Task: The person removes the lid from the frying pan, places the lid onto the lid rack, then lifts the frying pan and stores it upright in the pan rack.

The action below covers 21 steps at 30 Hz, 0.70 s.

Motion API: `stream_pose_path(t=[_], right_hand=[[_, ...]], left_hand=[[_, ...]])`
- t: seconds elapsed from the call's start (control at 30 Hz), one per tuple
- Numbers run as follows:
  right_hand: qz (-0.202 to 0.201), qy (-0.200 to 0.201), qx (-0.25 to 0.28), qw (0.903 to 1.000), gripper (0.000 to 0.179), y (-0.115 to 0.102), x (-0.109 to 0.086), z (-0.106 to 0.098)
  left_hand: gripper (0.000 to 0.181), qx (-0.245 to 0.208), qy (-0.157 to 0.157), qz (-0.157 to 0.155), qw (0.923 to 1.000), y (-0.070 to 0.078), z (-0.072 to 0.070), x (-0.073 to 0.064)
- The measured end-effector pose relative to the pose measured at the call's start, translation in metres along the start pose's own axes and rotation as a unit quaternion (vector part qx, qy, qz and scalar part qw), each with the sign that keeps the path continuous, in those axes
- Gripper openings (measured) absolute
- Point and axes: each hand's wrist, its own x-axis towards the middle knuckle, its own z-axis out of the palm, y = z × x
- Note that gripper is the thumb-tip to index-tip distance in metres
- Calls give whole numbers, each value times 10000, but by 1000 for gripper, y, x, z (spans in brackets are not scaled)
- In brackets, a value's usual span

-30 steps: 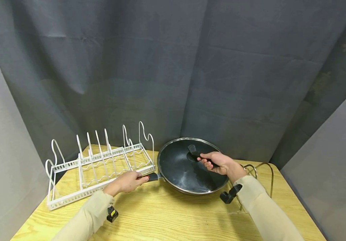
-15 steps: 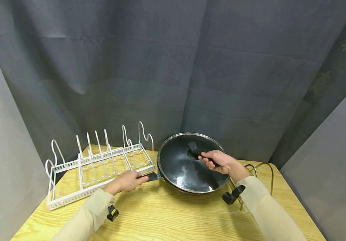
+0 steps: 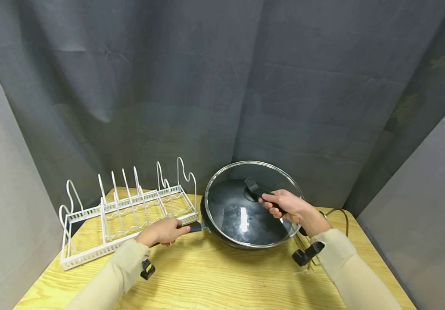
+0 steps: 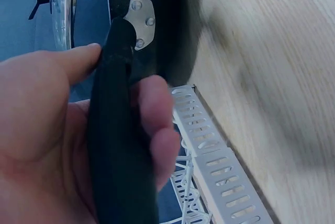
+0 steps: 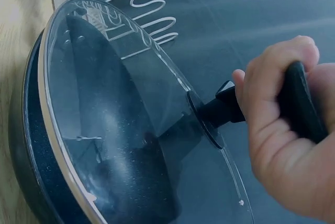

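Glass lid (image 3: 241,206) has risen beneath right hand (image 3: 284,206) gripping its handle (image 3: 256,188), left hand (image 3: 164,231) holding pan handle (image 3: 195,227).

Place: probably a recording lab
Curtain (image 3: 183,94): dark, behind the table (image 3: 214,282)
Sheets (image 3: 431,198): grey, flanking
Cameras (image 3: 303,257): wrist-worn

pan (image 4: 172,30): black | rack (image 3: 110,248): white | table (image 3: 214,280): yellow, wood-grained | curtain (image 3: 191,86): grey

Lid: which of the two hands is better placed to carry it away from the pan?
Probably the right hand: it grips the lid handle, and its wrist view shows a gap between lid and pan. The left hand holds the pan handle, so suits steadying.
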Motion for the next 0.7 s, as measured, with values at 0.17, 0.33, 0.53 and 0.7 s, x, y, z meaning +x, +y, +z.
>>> stream_pose_path(t=[0.17, 0.33, 0.53, 0.7], right_hand=[[-31, 197, -219, 9996, 27, -4, -9, 4], [-107, 300, -404, 9987, 26, -8, -19, 7], [-236, 434, -442, 9978, 30, -8, -32, 5], [-315, 569, -651, 9958, 33, -7, -43, 5]], left_hand=[[38, 546, 185, 33, 9983, 4, -2, -1], [38, 1237, 604, 82, 9904, 14, -9, -3], [30, 1480, 722, 140, 9862, 33, -15, -1], [33, 1700, 641, 163, 9832, 48, -16, 6]])
